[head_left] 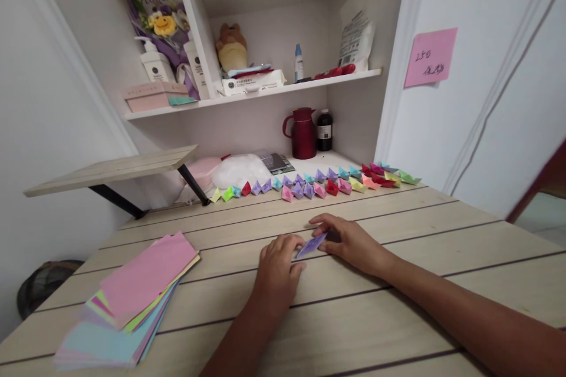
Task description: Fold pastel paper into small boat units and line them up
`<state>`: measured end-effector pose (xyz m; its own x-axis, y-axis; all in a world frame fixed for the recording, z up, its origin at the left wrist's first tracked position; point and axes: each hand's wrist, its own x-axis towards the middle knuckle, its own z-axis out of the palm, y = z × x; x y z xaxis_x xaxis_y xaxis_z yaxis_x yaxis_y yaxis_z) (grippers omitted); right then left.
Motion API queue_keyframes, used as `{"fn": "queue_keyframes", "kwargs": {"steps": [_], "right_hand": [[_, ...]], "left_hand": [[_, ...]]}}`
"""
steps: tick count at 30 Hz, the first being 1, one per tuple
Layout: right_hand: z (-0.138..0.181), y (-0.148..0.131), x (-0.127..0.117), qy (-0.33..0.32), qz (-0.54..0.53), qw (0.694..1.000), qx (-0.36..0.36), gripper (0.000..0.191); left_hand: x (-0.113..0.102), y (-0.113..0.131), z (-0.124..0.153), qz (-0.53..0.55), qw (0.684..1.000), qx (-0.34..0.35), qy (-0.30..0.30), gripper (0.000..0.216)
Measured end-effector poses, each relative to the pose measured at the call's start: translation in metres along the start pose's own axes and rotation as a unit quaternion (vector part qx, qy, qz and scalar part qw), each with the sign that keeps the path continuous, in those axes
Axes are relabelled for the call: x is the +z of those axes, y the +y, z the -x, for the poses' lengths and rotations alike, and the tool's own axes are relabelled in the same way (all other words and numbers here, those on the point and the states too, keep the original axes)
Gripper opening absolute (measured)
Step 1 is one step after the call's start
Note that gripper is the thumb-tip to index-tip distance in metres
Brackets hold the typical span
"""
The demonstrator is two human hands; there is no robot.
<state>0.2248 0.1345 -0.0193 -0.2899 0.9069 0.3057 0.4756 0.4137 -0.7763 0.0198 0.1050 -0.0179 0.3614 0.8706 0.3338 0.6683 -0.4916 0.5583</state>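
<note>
A small piece of folded purple paper (312, 245) is between my two hands, just over the wooden table. My right hand (354, 244) has its right corner between thumb and fingers, with the index finger stretched out above. On the other side, my left hand (276, 265) has its curled fingertips close by the paper's left end, and its thumb is apart from them. Whether those fingertips touch the paper is hard to see. Several small folded paper boats (308, 190) in many colours stand in rows along the table's far edge.
A fanned stack of coloured paper sheets (148, 277) lies at the left. Behind the boats are a white plastic bag (242, 171), a dark red jug (303, 134) and a dark bottle (324, 131). A small raised wooden shelf (119, 169) stands at the back left.
</note>
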Motion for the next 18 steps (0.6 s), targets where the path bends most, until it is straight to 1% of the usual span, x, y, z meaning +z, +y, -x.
{"fn": "queue_keyframes", "kwargs": {"steps": [2,5,7,10,13,18], "right_hand": [[0.0002,-0.0007,0.0005,-0.011,-0.031,0.999,0.006,0.041],[0.0007,-0.0024,0.0011,-0.02,-0.043,0.999,0.001,0.035],[0.0011,-0.0033,0.0014,-0.017,-0.022,1.0,-0.013,0.025],[0.0016,-0.0036,0.002,-0.013,0.037,0.999,-0.028,0.013],[0.002,-0.0039,0.0026,-0.018,0.082,0.995,-0.045,0.012],[0.0025,-0.0062,0.0015,-0.023,0.107,0.992,-0.059,0.013]], "left_hand": [[-0.0005,0.0011,-0.0005,-0.025,1.0,-0.004,-0.016,0.028],[0.0,0.0011,-0.0002,-0.043,0.999,-0.01,-0.027,0.02],[0.0006,0.0006,-0.0001,-0.041,0.999,-0.016,-0.022,0.019],[0.0008,0.0006,-0.0005,-0.026,0.999,-0.025,-0.008,0.021],[0.0008,0.0011,-0.0003,-0.019,1.0,-0.024,-0.004,0.024],[0.0024,-0.0014,-0.0002,-0.034,0.999,-0.011,0.003,0.023]]}}
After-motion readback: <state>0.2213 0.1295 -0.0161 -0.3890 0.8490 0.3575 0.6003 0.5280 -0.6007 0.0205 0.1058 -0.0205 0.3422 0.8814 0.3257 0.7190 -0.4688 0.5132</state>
